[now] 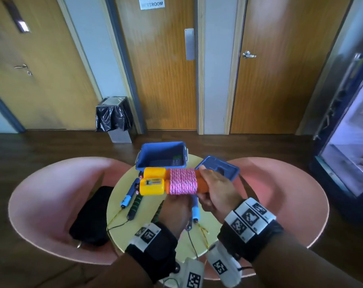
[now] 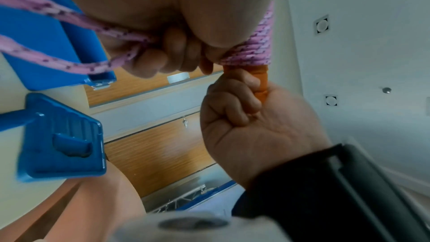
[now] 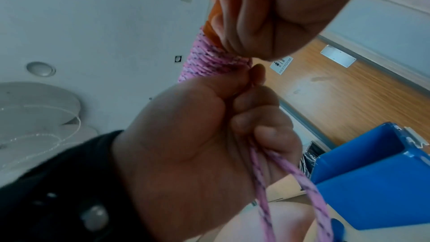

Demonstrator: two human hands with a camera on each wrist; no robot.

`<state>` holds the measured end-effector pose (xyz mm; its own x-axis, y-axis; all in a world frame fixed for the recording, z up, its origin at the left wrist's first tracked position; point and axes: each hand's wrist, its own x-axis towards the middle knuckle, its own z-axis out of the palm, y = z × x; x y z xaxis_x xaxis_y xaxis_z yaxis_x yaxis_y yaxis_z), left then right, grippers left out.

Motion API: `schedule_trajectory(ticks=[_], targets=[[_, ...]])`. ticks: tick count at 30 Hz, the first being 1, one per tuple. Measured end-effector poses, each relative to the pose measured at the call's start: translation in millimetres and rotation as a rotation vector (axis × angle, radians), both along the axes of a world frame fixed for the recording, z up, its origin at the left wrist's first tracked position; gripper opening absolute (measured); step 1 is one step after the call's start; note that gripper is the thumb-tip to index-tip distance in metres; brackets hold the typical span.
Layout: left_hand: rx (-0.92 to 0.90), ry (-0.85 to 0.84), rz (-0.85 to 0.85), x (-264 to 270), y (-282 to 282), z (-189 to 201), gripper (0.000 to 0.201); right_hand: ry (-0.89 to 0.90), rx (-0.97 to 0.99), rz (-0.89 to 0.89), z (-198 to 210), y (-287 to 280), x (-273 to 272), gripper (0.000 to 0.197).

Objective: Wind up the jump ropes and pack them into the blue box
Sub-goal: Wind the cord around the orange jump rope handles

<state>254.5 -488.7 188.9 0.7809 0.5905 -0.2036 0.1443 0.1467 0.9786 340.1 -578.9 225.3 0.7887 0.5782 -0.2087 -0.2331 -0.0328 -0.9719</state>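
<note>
Winding nearly done: right hand [image 1: 215, 189] grips the orange handles [image 1: 201, 185], left hand [image 1: 174, 206] pinches the pink rope [image 1: 182, 181] tail above the bench [image 1: 122, 196]; next, tuck it, then the blue box [image 1: 162, 155].

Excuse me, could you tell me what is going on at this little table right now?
A person is winding a pink jump rope around its paired orange and yellow handles. The right hand grips the orange handle ends, while the left hand sits under the coil and pinches the loose rope. The blue box stands open on the round table, its lid lying beside it. Other ropes, with blue handles and green-striped black handles, lie unwound on the table.
</note>
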Motion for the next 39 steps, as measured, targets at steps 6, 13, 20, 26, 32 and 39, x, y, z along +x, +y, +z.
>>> schedule_trajectory(ticks=[6,13,20,26,32,39], targets=[[0.144,0.012,-0.1,-18.7,4.9,0.1,0.034,-0.085,-0.03,-0.102,-7.6,30.6,2.3,0.036],[0.152,0.067,-0.258,-36.7,39.7,15.1,0.031,-0.334,-0.311,-0.221,-8.8,66.4,-12.7,0.031],[0.559,0.16,-0.408,-53.8,103.0,17.9,0.027,-0.521,-0.507,-0.102,-7.6,104.1,-31.7,0.04],[1.199,0.19,-0.531,-69.2,169.3,31.0,0.017,-0.845,-0.847,0.238,8.0,130.7,-51.6,0.044],[1.032,-0.059,-0.542,-71.6,213.8,40.1,0.022,-0.678,-0.852,0.322,18.9,153.7,-48.1,0.037],[0.666,-0.11,-0.554,-80.9,223.9,36.6,0.02,-0.601,-0.651,0.354,27.2,157.4,-55.1,0.038]])
